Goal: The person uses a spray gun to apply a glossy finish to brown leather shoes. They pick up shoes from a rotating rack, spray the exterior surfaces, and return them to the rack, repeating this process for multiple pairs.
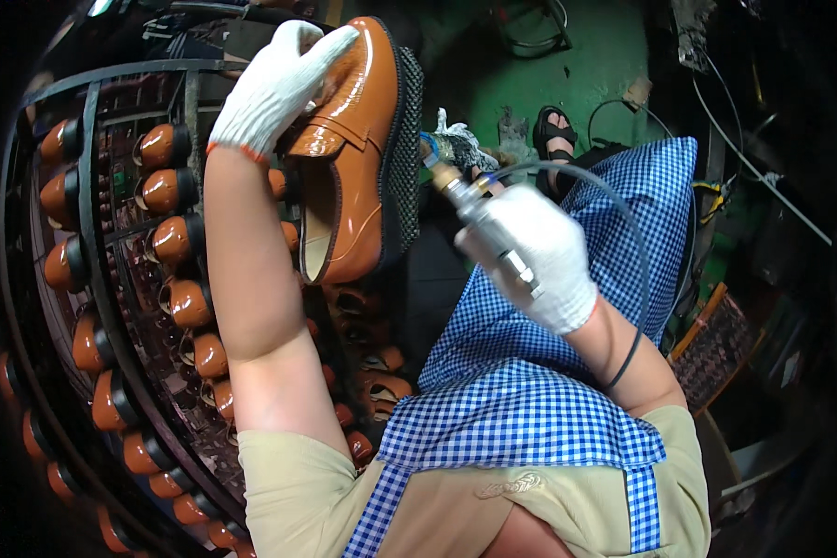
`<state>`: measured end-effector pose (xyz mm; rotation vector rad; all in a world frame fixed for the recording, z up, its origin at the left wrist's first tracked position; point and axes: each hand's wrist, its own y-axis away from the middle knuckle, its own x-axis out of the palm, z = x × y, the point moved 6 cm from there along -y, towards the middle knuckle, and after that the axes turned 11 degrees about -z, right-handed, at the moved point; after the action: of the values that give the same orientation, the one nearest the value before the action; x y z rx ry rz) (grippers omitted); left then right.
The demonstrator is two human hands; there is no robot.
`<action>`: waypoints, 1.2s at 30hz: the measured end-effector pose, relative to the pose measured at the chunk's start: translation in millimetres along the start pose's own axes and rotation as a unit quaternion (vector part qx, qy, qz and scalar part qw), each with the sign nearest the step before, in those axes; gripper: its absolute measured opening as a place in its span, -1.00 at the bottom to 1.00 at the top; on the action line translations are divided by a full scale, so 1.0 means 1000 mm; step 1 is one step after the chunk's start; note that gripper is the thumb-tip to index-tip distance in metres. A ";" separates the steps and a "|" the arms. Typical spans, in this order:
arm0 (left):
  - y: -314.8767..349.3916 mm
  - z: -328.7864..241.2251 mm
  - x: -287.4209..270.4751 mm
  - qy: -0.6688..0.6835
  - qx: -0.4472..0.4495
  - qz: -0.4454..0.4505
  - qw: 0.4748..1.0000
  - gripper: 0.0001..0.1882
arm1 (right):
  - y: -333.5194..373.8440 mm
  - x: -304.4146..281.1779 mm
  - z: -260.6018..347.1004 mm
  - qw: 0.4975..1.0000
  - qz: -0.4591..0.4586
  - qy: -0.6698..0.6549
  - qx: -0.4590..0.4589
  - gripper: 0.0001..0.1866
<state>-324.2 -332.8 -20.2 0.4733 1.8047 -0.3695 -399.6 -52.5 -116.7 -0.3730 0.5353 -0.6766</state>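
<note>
My left hand, in a white knitted glove, holds a glossy brown loafer by its toe end. The shoe hangs toe up, its opening facing down, and its thick dark textured sole faces right. My gloved right hand is wrapped round a metal spray gun with a brass fitting. A thin dark hose loops from the gun over my right forearm. The gun's front end points up and left, apart from the sole; motion blurs it slightly.
A metal rack at the left bears rows of brown shoes. My blue checked apron covers my lap. On the green floor stand a sandalled foot and a metal-legged stool. Cables hang at the right.
</note>
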 end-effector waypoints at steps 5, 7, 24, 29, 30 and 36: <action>0.104 0.013 -0.051 0.235 -0.059 -0.053 0.969 -0.64 | -0.009 -0.007 -0.040 0.997 -0.021 -0.044 0.058 -0.75; 0.157 0.026 -0.066 0.216 0.011 -0.056 0.975 -0.65 | -0.006 0.001 -0.045 0.999 -0.022 -0.013 0.036 -0.73; 0.308 0.059 -0.063 0.249 0.186 -0.181 0.933 -0.52 | -0.004 0.113 -0.103 0.939 0.044 -0.193 0.281 -0.77; 0.449 0.075 -0.123 0.124 0.118 -0.341 0.924 -0.46 | -0.015 0.131 -0.097 0.945 0.000 -0.214 0.246 -0.63; 0.479 0.072 -0.129 0.086 0.088 -0.380 0.917 -0.44 | -0.019 0.139 -0.124 0.951 0.008 -0.211 0.227 -0.60; 0.621 0.040 -0.122 0.019 -0.184 -0.705 0.685 -0.35 | -0.036 0.138 -0.095 0.980 -0.015 -0.099 0.175 -0.33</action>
<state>47.0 171.9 80.3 -1.3458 1.8812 -0.9824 -381.8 -186.1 -222.7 -0.1160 0.2146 -0.7387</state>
